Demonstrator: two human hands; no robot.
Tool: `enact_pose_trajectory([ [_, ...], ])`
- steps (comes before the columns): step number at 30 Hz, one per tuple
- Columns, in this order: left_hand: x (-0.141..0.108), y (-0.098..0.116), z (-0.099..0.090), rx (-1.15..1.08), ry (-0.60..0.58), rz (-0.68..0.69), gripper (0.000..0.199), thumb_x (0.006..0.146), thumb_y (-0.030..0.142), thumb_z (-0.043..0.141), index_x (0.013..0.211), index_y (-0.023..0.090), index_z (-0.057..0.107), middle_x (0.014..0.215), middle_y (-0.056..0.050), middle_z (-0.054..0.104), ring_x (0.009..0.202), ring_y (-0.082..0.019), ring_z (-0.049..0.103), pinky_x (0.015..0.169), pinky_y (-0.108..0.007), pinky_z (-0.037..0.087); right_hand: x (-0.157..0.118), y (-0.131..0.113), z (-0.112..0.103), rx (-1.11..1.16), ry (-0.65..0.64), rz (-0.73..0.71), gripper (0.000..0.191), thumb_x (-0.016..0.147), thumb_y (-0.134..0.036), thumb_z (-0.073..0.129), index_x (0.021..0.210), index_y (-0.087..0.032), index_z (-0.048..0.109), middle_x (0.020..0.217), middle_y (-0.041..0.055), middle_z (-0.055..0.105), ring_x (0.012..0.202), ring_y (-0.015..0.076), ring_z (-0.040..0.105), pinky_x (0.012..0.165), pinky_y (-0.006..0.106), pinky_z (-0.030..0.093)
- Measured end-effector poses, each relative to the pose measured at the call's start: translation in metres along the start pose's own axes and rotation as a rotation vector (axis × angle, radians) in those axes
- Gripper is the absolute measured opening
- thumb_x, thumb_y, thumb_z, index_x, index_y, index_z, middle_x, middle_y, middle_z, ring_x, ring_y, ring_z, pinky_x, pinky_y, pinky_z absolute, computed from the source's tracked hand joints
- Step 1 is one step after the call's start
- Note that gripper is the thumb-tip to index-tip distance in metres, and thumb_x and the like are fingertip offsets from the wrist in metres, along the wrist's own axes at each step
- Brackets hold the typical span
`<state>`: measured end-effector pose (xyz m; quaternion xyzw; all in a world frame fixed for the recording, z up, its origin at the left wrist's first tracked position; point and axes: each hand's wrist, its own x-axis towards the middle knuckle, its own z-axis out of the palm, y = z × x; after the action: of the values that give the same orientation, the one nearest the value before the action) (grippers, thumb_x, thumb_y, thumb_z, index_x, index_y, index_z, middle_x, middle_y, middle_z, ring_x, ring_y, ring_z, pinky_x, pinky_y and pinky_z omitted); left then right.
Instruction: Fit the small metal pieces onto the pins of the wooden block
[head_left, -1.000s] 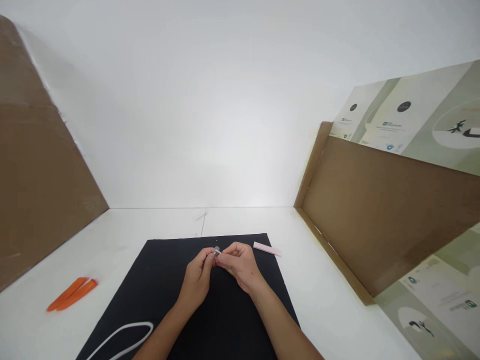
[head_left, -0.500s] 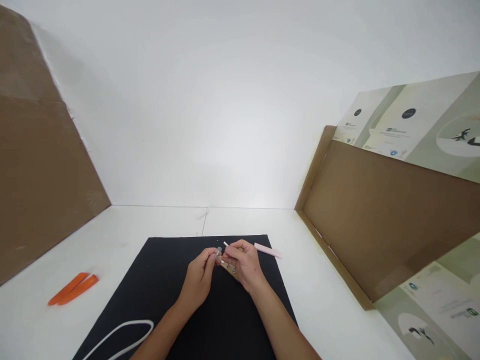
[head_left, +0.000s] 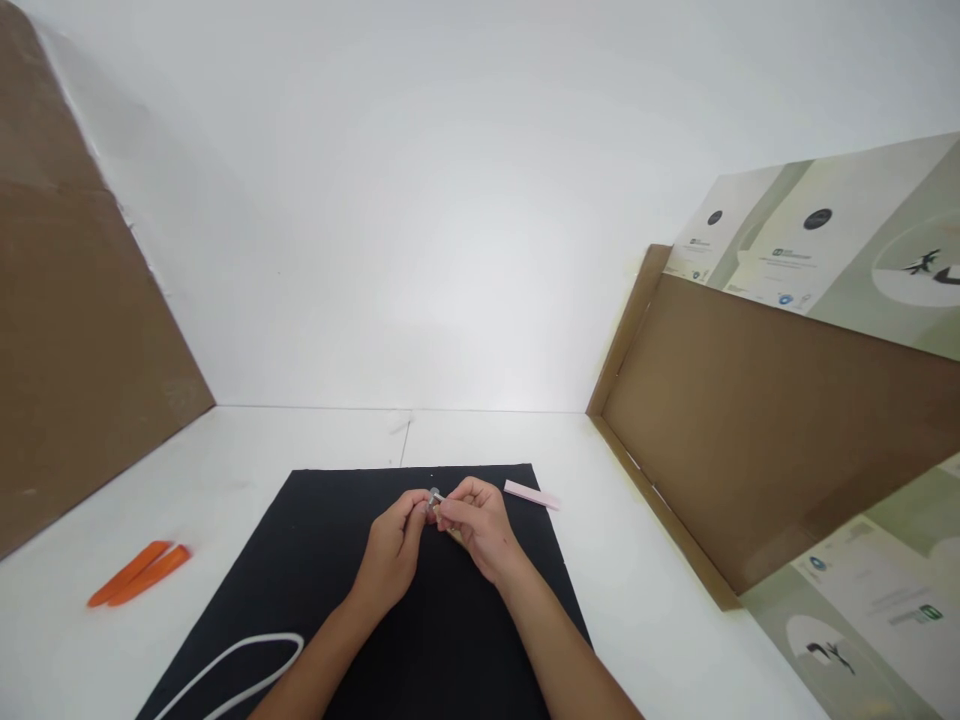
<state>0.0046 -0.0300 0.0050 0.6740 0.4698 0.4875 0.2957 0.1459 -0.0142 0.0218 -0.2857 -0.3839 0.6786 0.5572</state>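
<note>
Above the black mat (head_left: pixel 307 560), my left hand (head_left: pixel 394 550) pinches a small metal piece with a grey round end (head_left: pixel 434 493) between thumb and fingertips. My right hand (head_left: pixel 484 525) is closed right beside it, with a short silvery rod (head_left: pixel 440 498) between thumb and forefinger, its tip against or very near the grey piece. Under the right fingers a bit of light-brown strip (head_left: pixel 456 537) shows; most of it is covered by the hand. The fingertips of both hands nearly meet, so exact contact is hard to make out.
A pale pink strip (head_left: pixel 531 495) lies across the mat's right edge. Two orange elongated pieces (head_left: pixel 139 573) rest on the white table at left. A looped white cable (head_left: pixel 247 640) crosses the mat's near-left part. Brown cardboard panels (head_left: pixel 787 430) stand at both sides.
The right hand has shifted slightly left, bringing the silvery rod from upright beside the grey piece over to it. Less of the light-brown strip shows now. The camera view has drifted a little.
</note>
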Motion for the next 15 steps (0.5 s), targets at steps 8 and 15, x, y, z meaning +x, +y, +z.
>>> enact_pose_trajectory([
  [8, 0.0002, 0.0008, -0.0009, 0.026, 0.011, 0.005, 0.031, 0.097, 0.037, 0.038, 0.099, 0.019, 0.063, 0.088, -0.004, 0.070, 0.078, -0.019, 0.065, 0.075, -0.029, 0.049, 0.0003, 0.0002, -0.0004, -0.003, 0.002, -0.020, 0.023, 0.060, -0.023, 0.084, 0.063, -0.016, 0.062, 0.056, 0.0012, 0.068, 0.053, 0.0129, 0.062, 0.061, 0.025, 0.049],
  [15, -0.0001, -0.0044, 0.0001, 0.016, 0.028, 0.006, 0.031, 0.097, 0.037, 0.040, 0.108, 0.019, 0.063, 0.098, -0.005, 0.072, 0.086, -0.020, 0.067, 0.079, -0.030, 0.050, 0.0037, 0.0015, -0.0011, 0.032, 0.071, -0.037, 0.027, 0.059, -0.025, 0.086, 0.065, -0.016, 0.061, 0.056, 0.0012, 0.068, 0.054, 0.0150, 0.065, 0.064, 0.029, 0.052],
])
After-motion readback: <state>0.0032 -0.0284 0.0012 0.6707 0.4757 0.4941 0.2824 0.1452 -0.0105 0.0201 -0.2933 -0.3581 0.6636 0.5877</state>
